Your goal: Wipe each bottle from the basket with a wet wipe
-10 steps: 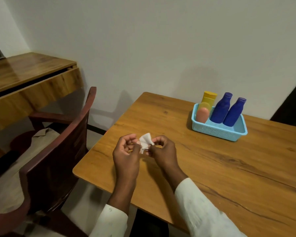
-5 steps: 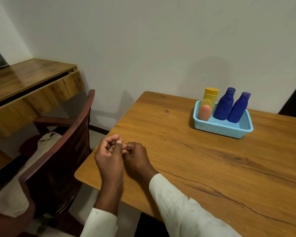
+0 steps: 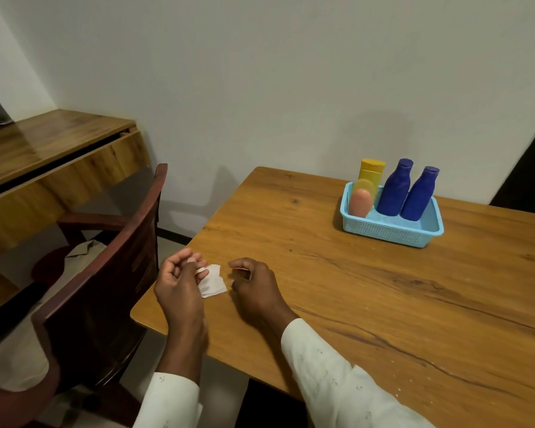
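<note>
A small folded white wet wipe (image 3: 213,282) sits at the near left corner of the wooden table (image 3: 383,304). My left hand (image 3: 179,285) pinches its upper left corner. My right hand (image 3: 255,285) is just right of the wipe, a small gap away, fingers curled and holding nothing. At the far side stands a light blue basket (image 3: 389,239). It holds two dark blue bottles (image 3: 396,189) (image 3: 419,196), a yellow bottle (image 3: 372,174) and a pink tube (image 3: 360,202), all upright.
A dark red wooden chair (image 3: 118,267) stands against the table's left edge, close to my left arm. A wooden desk (image 3: 50,149) runs along the left wall. The wall is right behind the basket.
My hands were joined around the wipe; they have moved apart. The right hand has let go, and the wipe is now spread out below my left fingers.
</note>
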